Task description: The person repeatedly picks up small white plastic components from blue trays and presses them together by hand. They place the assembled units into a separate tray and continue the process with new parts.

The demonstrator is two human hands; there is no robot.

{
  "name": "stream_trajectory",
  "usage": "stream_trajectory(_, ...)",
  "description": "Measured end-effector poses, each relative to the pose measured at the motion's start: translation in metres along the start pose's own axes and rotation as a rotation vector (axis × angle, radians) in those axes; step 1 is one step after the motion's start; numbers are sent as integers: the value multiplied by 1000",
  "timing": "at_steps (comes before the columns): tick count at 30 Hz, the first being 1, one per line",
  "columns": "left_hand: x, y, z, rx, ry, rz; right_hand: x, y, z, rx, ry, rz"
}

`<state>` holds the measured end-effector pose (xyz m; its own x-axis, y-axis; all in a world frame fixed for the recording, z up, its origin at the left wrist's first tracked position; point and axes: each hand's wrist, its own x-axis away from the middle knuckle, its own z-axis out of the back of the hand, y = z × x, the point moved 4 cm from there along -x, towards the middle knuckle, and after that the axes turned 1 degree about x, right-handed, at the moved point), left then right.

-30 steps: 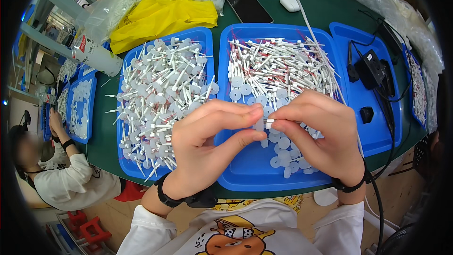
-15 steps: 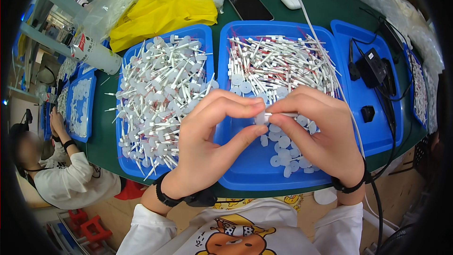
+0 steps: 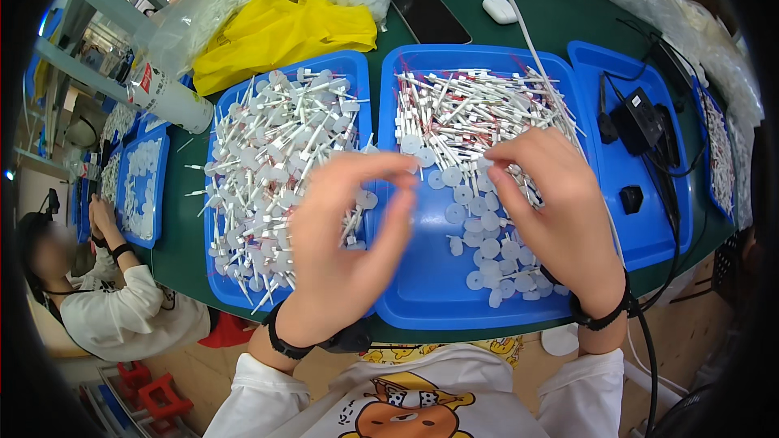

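there, white discs (image 3: 487, 251) just under both hands (image 3: 454, 219), between them

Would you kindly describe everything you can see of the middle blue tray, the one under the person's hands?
The middle blue tray is a shallow rectangular plastic tray with a raised rim and rounded corners, lying flat on the green table between two other blue trays. Its far half holds a heap of thin white sticks, some with reddish marks; small white discs lie scattered toward its near right, and the near left floor is bare. A white cable crosses its far right corner. Both hands hover over it.
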<state>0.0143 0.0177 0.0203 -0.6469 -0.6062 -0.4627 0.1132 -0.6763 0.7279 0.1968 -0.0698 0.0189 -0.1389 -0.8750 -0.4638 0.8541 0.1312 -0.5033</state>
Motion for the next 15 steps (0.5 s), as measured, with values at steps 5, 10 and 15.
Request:
stream_trajectory(5,18,-9,-46,-80,-528,54,9,1,-8,104,-245,-21)
stream_trajectory(10,22,-7,-54,-143,-632,78,19,12,-9,230,-395,-84)
stream_trajectory(15,23,-6,-56,-164,-622,13,25,17,-6,200,-436,-183)
